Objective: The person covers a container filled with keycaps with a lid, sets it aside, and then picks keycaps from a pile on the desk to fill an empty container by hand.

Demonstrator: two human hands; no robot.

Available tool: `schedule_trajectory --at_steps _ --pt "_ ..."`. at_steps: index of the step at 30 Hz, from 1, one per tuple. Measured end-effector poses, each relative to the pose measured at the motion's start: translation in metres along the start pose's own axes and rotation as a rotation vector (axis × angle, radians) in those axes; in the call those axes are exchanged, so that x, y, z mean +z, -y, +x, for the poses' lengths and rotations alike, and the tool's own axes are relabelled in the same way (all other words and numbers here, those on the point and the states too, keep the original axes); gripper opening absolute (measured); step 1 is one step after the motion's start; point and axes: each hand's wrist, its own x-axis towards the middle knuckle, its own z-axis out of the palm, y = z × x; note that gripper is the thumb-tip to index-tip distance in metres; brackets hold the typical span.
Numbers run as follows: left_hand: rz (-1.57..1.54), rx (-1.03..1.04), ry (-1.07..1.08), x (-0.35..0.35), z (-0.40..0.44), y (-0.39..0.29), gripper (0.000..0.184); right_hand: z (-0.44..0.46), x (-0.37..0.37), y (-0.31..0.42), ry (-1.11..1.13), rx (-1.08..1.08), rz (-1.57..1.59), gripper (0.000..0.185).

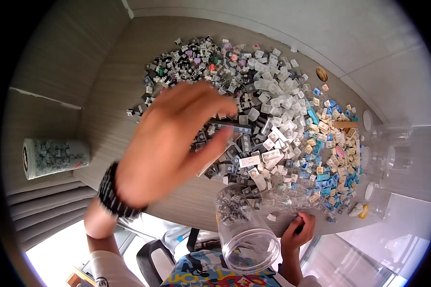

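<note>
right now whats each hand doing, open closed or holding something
Left hand: open, blurred, thumb and fingers apart over the keycaps.
Right hand: fingers curled; cannot tell if it holds anything.

A wood-grain table carries heaped keycaps and what look like small switches.

There are two hands, one black wristband, and one chair; two jars contain small pieces; one brown oval piece, one tan bar and one yellow ring are visible; there seem to be three clear containers, though glare blurs them; keycaps and switches are too many to count.
</note>
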Motion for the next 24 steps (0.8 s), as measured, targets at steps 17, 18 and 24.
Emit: schedule_trajectory --at_steps 17,18,24 --pt "0.087 0.056 0.055 0.093 0.05 0.056 0.02 0.001 -0.005 0.0 0.072 0.026 -0.046 0.014" --pt "0.087 0.059 0.056 0.094 0.054 0.058 0.02 0.002 -0.005 0.0 0.071 0.015 -0.051 0.014" --pt "0.119 0.078 0.111 0.098 0.068 0.063 0.02 0.0 -0.007 0.002 0.091 0.033 -0.059 0.012"
